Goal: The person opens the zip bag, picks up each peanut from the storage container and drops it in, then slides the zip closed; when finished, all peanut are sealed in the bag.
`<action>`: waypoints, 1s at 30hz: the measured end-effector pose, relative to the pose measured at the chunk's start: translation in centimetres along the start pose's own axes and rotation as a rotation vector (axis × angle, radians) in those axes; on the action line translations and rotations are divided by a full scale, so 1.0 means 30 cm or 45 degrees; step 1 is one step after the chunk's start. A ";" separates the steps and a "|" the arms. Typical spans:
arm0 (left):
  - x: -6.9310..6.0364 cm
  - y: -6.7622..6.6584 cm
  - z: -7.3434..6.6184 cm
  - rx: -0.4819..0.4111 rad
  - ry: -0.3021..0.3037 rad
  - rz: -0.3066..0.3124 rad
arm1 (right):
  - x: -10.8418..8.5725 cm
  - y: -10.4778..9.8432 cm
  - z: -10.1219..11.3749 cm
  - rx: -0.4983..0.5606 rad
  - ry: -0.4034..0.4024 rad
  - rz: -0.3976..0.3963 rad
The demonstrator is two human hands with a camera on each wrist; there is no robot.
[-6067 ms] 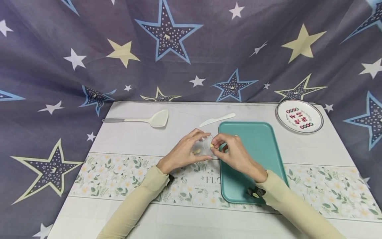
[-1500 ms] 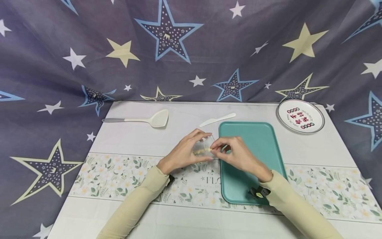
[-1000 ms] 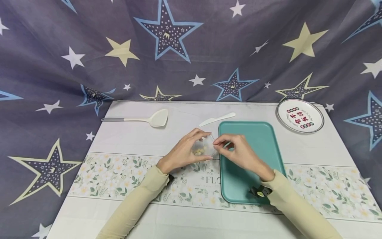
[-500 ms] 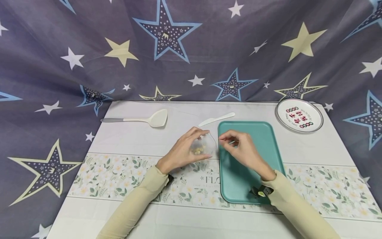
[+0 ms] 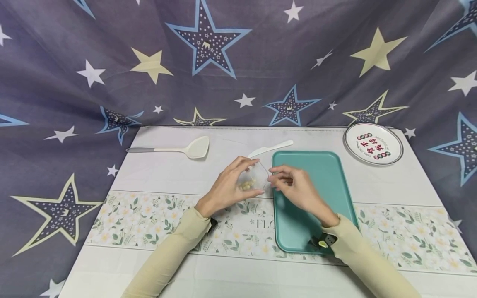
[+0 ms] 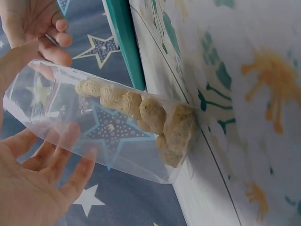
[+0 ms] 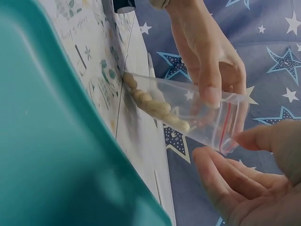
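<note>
A clear zip bag with several unshelled peanuts in its bottom hangs over the table's middle. My left hand grips it between thumb and fingers, its mouth turned toward the right. In the right wrist view a red zip line runs near the mouth. My right hand is at that mouth, above the tray's left edge. Its thumb touches the bag's corner in the right wrist view, while the other fingers are bent loosely and stand apart from the thumb. Between them no peanut shows.
Under the right hand lies a teal tray. Behind the bag is a white plastic knife. A cream spatula with a grey handle lies back left, and a round printed plate back right. A star-patterned cloth hangs behind the table.
Earlier the right hand pinched a peanut at the bag's mouth. More peanuts now show inside. The hand drew back to the right, then returned to the mouth without one. The left hand kept its grip.
</note>
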State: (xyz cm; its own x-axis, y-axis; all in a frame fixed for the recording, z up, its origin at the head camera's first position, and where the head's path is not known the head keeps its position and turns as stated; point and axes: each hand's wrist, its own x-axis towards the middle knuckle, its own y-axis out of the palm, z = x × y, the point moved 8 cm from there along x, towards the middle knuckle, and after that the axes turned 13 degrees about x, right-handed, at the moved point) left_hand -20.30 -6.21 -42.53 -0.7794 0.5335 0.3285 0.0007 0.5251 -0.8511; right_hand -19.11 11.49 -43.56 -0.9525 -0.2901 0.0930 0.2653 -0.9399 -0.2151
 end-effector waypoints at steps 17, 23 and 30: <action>0.003 0.006 -0.021 0.069 -0.031 -0.042 | 0.012 0.049 0.025 0.126 0.047 -0.038; 0.004 0.005 -0.022 0.065 -0.051 -0.057 | 0.019 0.055 0.031 0.162 0.043 -0.050; 0.005 -0.001 -0.015 -0.011 -0.075 -0.043 | 0.024 0.049 0.044 0.096 -0.003 -0.065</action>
State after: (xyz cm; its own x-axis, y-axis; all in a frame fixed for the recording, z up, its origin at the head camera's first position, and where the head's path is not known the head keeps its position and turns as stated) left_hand -20.12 -5.84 -42.28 -0.8144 0.4755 0.3325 -0.0214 0.5480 -0.8362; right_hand -19.22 9.67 -42.52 -0.9647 -0.2422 0.1039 0.2274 -0.9642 -0.1364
